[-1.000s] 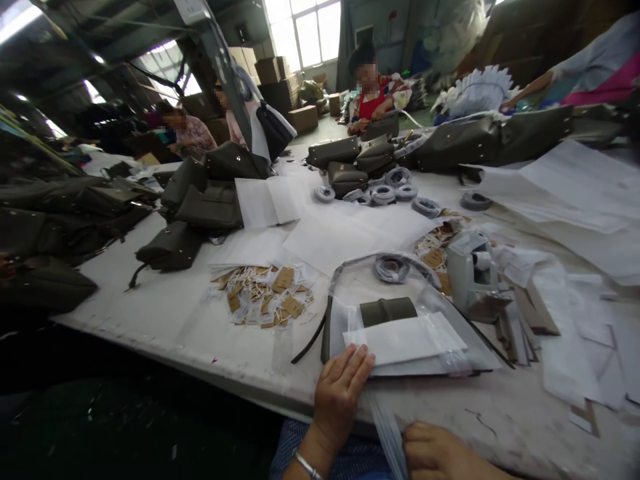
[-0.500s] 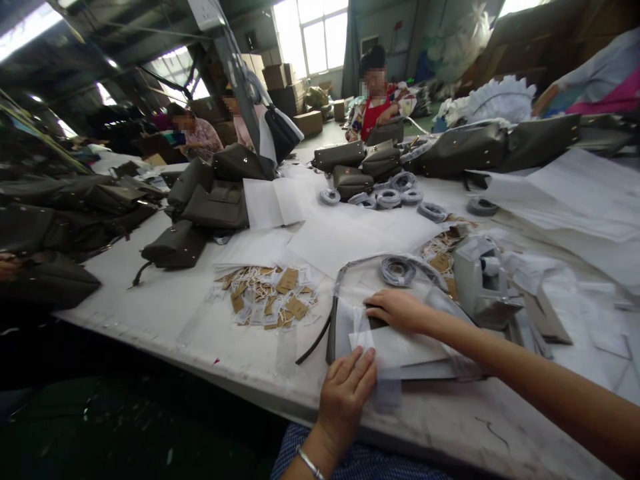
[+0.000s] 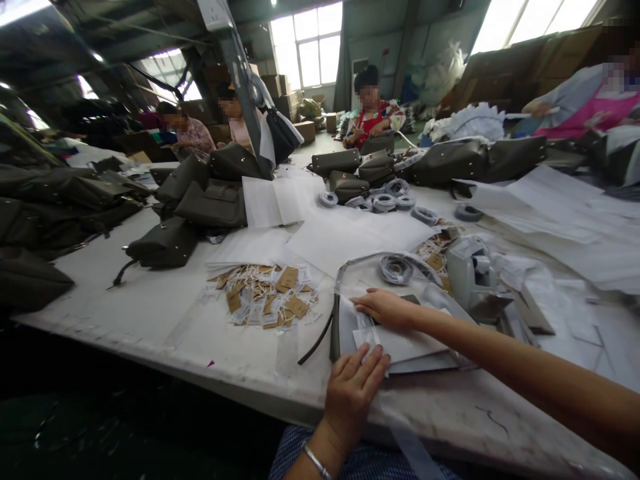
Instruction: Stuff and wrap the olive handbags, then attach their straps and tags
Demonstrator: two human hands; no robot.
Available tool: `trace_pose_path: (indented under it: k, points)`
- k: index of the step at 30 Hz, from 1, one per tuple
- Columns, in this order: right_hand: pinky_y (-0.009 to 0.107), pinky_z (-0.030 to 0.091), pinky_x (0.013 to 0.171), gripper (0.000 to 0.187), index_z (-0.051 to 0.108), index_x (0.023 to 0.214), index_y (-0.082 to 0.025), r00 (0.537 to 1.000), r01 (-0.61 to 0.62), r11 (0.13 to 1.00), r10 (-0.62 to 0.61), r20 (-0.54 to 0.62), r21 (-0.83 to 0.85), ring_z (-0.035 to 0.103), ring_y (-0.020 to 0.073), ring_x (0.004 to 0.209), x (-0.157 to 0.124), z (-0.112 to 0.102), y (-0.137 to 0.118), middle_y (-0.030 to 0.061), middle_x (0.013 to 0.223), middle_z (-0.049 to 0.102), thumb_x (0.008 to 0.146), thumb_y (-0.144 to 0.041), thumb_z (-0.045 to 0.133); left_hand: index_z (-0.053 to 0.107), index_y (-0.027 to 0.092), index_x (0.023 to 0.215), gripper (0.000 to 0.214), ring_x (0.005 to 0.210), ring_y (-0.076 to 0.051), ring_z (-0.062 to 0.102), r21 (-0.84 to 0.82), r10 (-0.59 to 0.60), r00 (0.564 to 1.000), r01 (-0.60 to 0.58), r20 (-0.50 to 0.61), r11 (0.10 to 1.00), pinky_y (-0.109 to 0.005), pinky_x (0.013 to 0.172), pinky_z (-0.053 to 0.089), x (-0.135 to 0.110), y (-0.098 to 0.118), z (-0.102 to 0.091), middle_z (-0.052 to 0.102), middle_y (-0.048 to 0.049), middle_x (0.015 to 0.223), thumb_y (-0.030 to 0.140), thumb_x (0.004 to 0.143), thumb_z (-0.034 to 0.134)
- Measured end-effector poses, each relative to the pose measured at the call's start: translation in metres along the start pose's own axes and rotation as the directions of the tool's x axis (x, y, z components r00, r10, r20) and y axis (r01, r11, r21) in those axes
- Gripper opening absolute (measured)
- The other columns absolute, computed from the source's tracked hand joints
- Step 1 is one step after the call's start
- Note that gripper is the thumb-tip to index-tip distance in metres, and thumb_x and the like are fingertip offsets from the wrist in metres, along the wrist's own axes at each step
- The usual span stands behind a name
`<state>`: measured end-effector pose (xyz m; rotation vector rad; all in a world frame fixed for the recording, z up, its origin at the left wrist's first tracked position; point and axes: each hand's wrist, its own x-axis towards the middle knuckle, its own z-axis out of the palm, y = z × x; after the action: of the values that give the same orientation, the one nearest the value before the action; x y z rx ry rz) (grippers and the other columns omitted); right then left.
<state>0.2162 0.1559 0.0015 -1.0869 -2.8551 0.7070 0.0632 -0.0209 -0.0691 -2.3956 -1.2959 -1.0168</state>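
A grey bag (image 3: 336,333) lies flat at the table's near edge, covered with white wrapping sheets (image 3: 410,343). My right hand (image 3: 389,309) rests on top of them, palm down with its fingers stretched toward the left. At the bag's near edge lies my left hand (image 3: 353,387), fingers extended flat over the sheet corner. A strip of clear film (image 3: 413,443) hangs over the table edge beside my left wrist. A dark strap (image 3: 319,343) curves out on the bag's left side. Behind my right hand sits a coiled, wrapped strap (image 3: 397,269).
Tags (image 3: 270,297) lie heaped to the left. A tape dispenser (image 3: 473,277) stands to the right. Dark bags (image 3: 165,241) and white sheets (image 3: 360,233) cover parts of the table (image 3: 150,307). Several people sit farther back, including one in a red apron (image 3: 367,120).
My right hand has slid slightly left across the sheets. My left hand has shifted a little right, and the clear film now hangs below the table edge. The camera view has turned slightly right.
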Motion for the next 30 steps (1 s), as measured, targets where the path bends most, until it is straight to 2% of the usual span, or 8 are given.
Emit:
trace_pose_path:
  k: [3,5,8,11,14,17,20,30]
  points:
    - [0.034,0.050,0.094,0.045,0.049,0.145,-0.021,0.997,0.021,0.986,-0.010,-0.072,0.165,0.069,0.0234,0.106,-0.017,-0.008,0.008,0.0072,0.118,0.073,0.104,-0.035,0.038,0.055,0.026,0.137,0.038,0.127,-0.017,0.057,-0.005,0.007,1.000,-0.007,0.011,1.000,-0.033,0.095,0.049,0.001,-0.002,-0.001,0.063,0.0035,0.136,0.018,0.103,0.039]
    - [0.037,0.050,0.099,0.040,0.058,0.137,-0.022,0.982,0.095,0.975,-0.058,-0.182,0.200,0.066,0.0233,0.113,-0.035,-0.007,0.011,0.0064,0.123,0.071,0.103,-0.035,0.041,0.054,0.026,0.138,0.039,0.127,-0.017,0.057,-0.008,0.016,1.000,-0.015,0.023,1.000,-0.033,0.094,0.050,0.002,-0.004,-0.002,0.063,0.0025,0.135,0.017,0.103,0.038]
    - [0.043,0.045,0.107,0.031,0.066,0.125,-0.022,0.906,0.211,0.976,-0.175,-0.385,0.053,0.062,0.0232,0.119,-0.073,0.011,0.003,0.0082,0.126,0.068,0.101,-0.029,0.047,0.053,0.026,0.138,0.040,0.127,-0.017,0.057,-0.011,0.026,0.998,-0.025,0.055,1.000,-0.034,0.097,0.051,0.004,-0.009,-0.003,0.063,0.0012,0.136,0.015,0.102,0.040]
    - [0.048,0.040,0.113,0.033,0.059,0.133,-0.023,0.825,0.273,0.957,-0.285,-0.488,-0.097,0.060,0.0216,0.122,-0.113,0.038,-0.016,0.0086,0.126,0.068,0.100,-0.024,0.052,0.051,0.024,0.140,0.043,0.127,-0.019,0.058,-0.019,0.027,0.997,-0.026,0.068,0.999,-0.036,0.098,0.052,0.006,-0.011,-0.002,0.064,-0.0018,0.135,0.013,0.099,0.046]
    - [0.052,0.038,0.115,0.050,0.045,0.146,-0.021,0.831,0.241,0.954,-0.297,-0.470,-0.176,0.055,0.0239,0.128,-0.136,0.061,-0.030,0.0116,0.137,0.061,0.099,-0.029,0.058,0.048,0.021,0.143,0.047,0.126,-0.019,0.058,-0.057,-0.010,0.998,0.014,0.061,0.998,-0.035,0.097,0.052,0.006,-0.010,-0.001,0.065,-0.0048,0.133,0.010,0.097,0.046]
    - [0.051,0.041,0.112,0.054,0.041,0.147,-0.018,0.825,0.175,0.975,-0.222,-0.519,-0.138,0.056,0.0243,0.126,-0.137,0.073,-0.040,0.0141,0.137,0.060,0.098,-0.031,0.059,0.046,0.020,0.144,0.048,0.125,-0.019,0.059,-0.110,-0.060,0.996,0.067,0.068,0.992,-0.035,0.098,0.052,0.005,-0.009,-0.001,0.066,-0.0055,0.132,0.009,0.097,0.046]
    - [0.051,0.045,0.107,0.043,0.052,0.135,-0.018,0.783,0.142,0.986,-0.168,-0.599,-0.091,0.061,0.0253,0.115,-0.126,0.078,-0.049,0.0123,0.124,0.067,0.096,-0.031,0.062,0.046,0.021,0.144,0.047,0.124,-0.020,0.061,-0.144,-0.085,0.993,0.096,0.084,0.985,-0.036,0.098,0.053,0.005,-0.008,-0.001,0.066,-0.0056,0.132,0.013,0.097,0.050]
    - [0.037,0.048,0.082,0.013,0.073,0.094,-0.026,0.749,0.162,0.987,-0.130,-0.649,-0.010,0.061,0.0192,0.088,-0.108,0.069,-0.062,0.0031,0.093,0.071,0.096,-0.025,0.061,0.037,0.021,0.150,0.060,0.124,-0.019,0.060,-0.140,-0.062,0.995,0.072,0.072,0.988,-0.033,0.100,0.054,0.007,-0.011,-0.003,0.061,-0.0074,0.138,0.010,0.094,0.054]
